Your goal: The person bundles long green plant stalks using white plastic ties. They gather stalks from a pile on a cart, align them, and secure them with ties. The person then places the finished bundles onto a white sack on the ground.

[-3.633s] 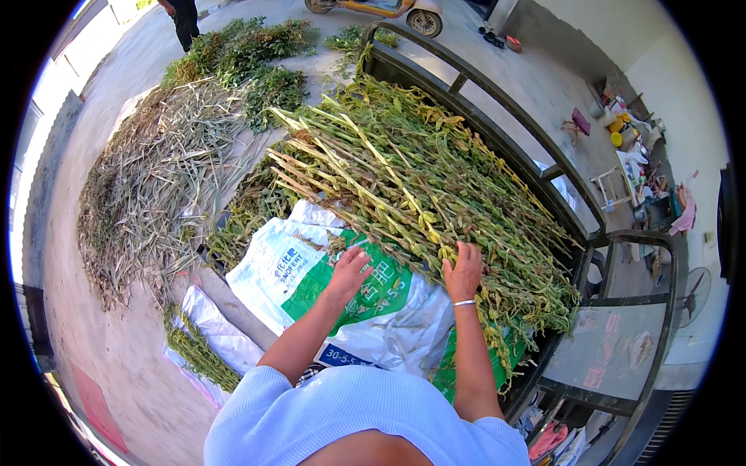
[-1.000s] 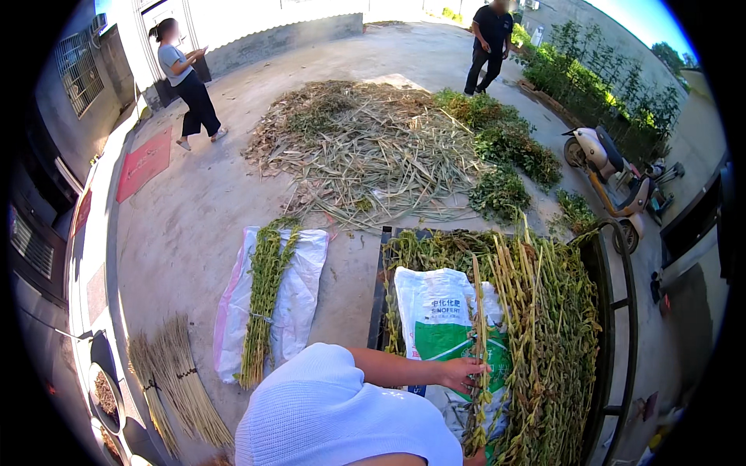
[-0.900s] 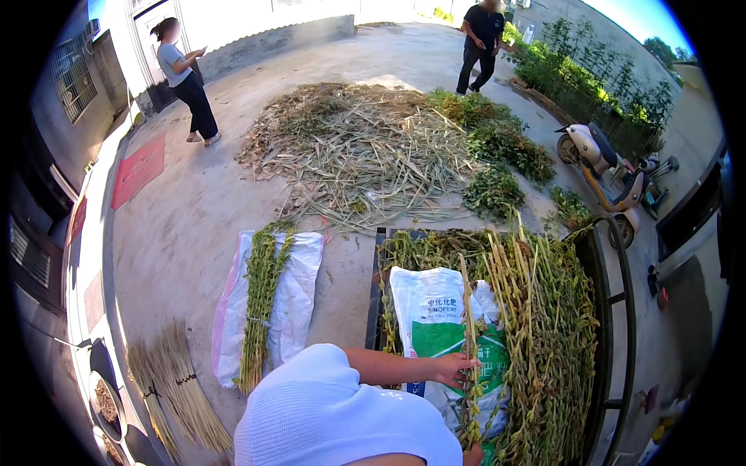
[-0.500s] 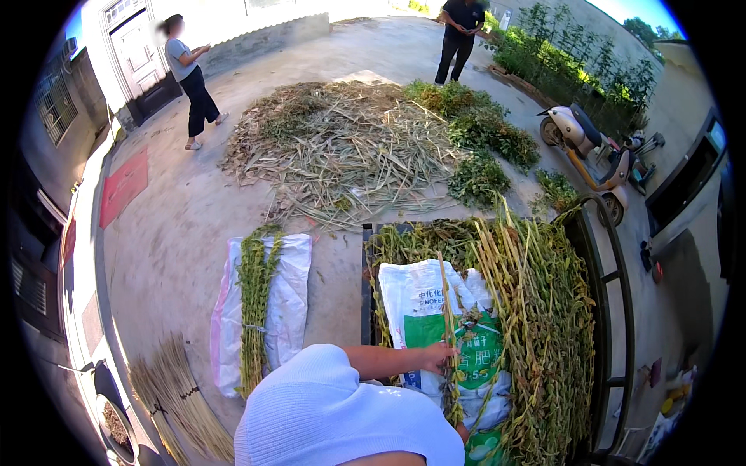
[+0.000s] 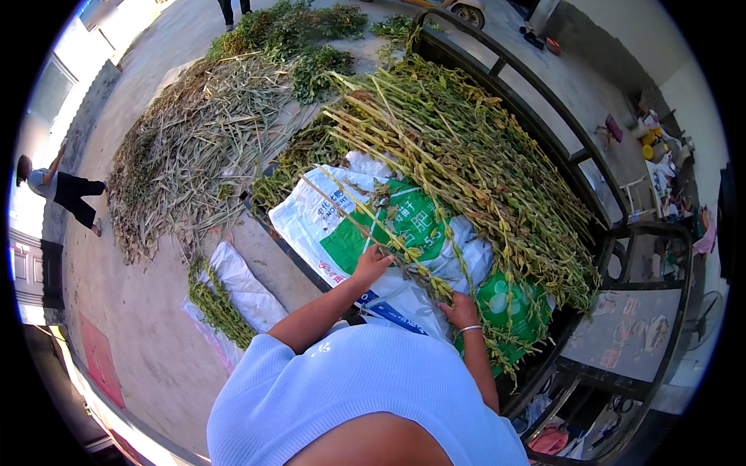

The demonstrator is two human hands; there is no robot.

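My left hand [image 5: 373, 266] is closed round a long dried plant stalk [image 5: 418, 270] with leaves and pods, its bare end pointing up and left. My right hand [image 5: 461, 311], with a bracelet at the wrist, has its fingers curled at the stalk's leafy lower part. Both hands are over a white and green woven sack [image 5: 342, 245] lying flat on a cart bed. To the right of the sack lies a thick heap of similar yellow-green stalks [image 5: 474, 140], several of them reaching over the sack.
Black metal rails [image 5: 536, 89] bound the cart on the right. A bundle of stalks [image 5: 221, 307] rests on a white sack [image 5: 247, 287] on the ground at left. Beyond lies a spread of dry stalks [image 5: 194, 140]. One person [image 5: 66, 186] stands far left; another's legs [image 5: 233, 9] show at the top.
My view has swung to the right, so the ground things sit further left. My right hand, mostly hidden before, now shows. My left hand still holds the stalk.
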